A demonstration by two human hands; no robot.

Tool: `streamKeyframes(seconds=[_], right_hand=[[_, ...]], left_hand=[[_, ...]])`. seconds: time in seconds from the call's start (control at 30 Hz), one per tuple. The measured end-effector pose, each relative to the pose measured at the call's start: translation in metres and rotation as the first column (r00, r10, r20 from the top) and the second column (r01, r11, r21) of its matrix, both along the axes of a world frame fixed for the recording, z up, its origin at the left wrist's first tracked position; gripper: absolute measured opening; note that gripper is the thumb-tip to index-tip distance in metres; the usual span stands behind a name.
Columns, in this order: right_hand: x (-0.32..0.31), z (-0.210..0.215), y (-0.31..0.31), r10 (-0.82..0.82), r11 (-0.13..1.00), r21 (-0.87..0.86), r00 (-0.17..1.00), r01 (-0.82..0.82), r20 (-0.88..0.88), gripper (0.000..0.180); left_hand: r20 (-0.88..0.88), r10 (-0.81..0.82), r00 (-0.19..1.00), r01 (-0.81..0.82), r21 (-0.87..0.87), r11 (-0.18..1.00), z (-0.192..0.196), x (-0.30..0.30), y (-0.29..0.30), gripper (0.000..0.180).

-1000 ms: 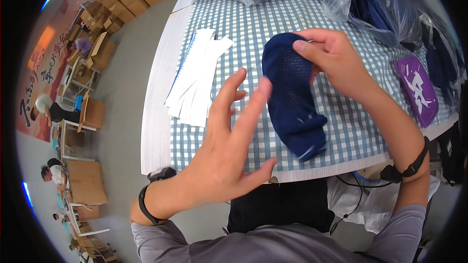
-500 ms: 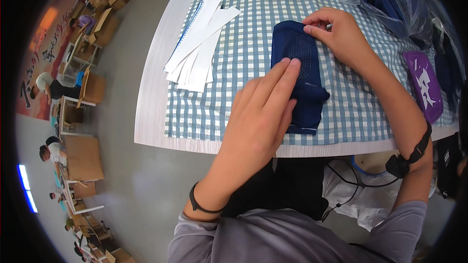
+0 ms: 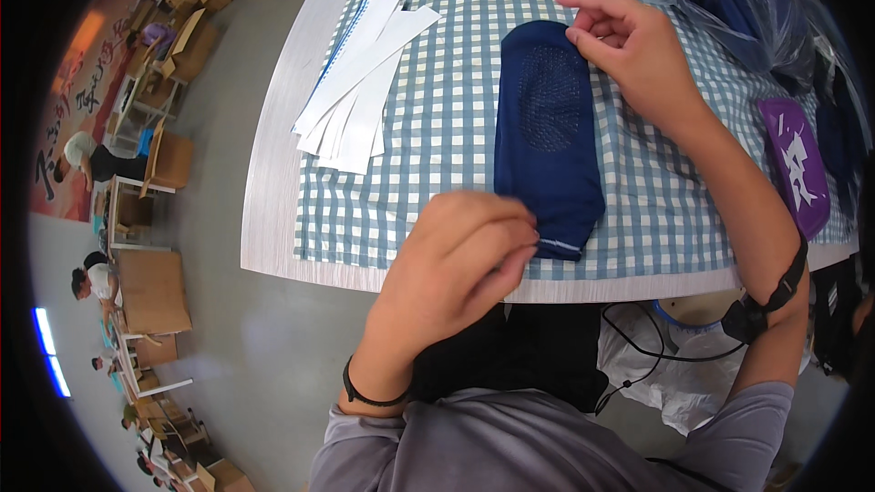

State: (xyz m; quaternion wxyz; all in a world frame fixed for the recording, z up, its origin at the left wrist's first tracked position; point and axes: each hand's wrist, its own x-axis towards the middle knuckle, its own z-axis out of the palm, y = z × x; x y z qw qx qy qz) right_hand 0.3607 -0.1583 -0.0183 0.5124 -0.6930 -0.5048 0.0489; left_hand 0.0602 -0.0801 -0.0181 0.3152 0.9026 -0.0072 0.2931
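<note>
A navy blue sock [image 3: 550, 178] lies flat and lengthwise on the checked cloth, its dotted grip patch facing up and its pale-stitched cuff toward me. My left hand [image 3: 460, 260] is at the cuff's left corner, fingers bent and pressed together with the thumb on the edge; the fingertips are slightly blurred. Beside the toe end is my right hand [image 3: 638, 50]. Its thumb tip touches the sock's right edge, while the index finger stands apart from the thumb and the other fingers curl in.
White paper strips [image 3: 360, 82] lie fanned at the left of the blue-and-white checked cloth [image 3: 447, 146]. A purple pouch [image 3: 795, 169] sits at the right. Clear plastic bags with dark blue items [image 3: 729, 14] fill the far right. Cardboard boxes [image 3: 155, 292] and other people are off to the left.
My left hand has slid from the sock's middle down to its cuff. The bunched fold there has flattened out, so the sock lies longer. My right index finger has lifted away from the thumb.
</note>
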Motion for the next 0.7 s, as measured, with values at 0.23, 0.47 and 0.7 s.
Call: streamKeyframes(seconds=[0.23,0.47,0.7], right_hand=[[-0.001,0.0,-0.004,0.058,0.985,-0.159,0.998,-0.059,-0.008,0.042],[-0.004,0.007,-0.005,0.037,0.976,-0.208,0.994,-0.059,-0.106,0.042],[-0.003,0.004,-0.002,0.023,0.985,-0.168,0.998,-0.033,-0.065,0.042]], left_hand=[[0.177,-0.076,0.981,0.051,0.141,0.989,-0.007,-0.007,-0.004,0.025],[0.243,-0.054,0.968,0.019,0.145,0.989,-0.017,-0.008,-0.002,0.032],[0.286,-0.044,0.957,-0.005,0.169,0.986,-0.019,-0.008,-0.002,0.033]])
